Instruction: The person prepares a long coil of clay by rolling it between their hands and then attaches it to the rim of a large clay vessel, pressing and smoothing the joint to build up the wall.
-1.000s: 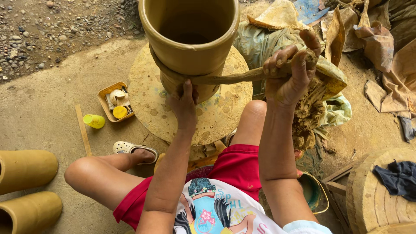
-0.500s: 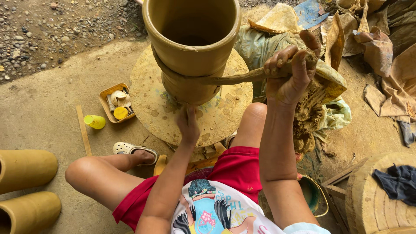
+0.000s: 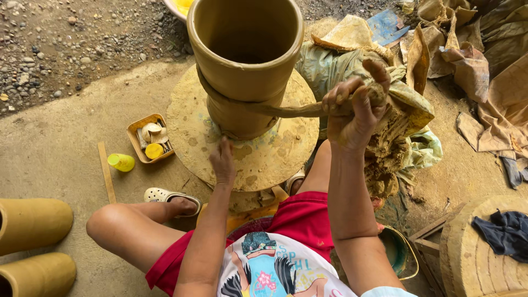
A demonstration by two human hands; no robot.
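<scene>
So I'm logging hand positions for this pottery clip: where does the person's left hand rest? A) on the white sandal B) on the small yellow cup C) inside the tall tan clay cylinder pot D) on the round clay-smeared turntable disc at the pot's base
D: the left hand lies flat on the round clay-smeared turntable disc, just below the foot of the tall tan clay cylinder pot.

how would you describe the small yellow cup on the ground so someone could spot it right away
Start at the tall clay pot standing on the round turning board. Left of the board sits a small tray of odds and ends, and just left of that tray, beside a thin wooden stick, lies the yellow cup on its side. Its bright, glossy yellow stands out from the dull clay tones around it.
</scene>
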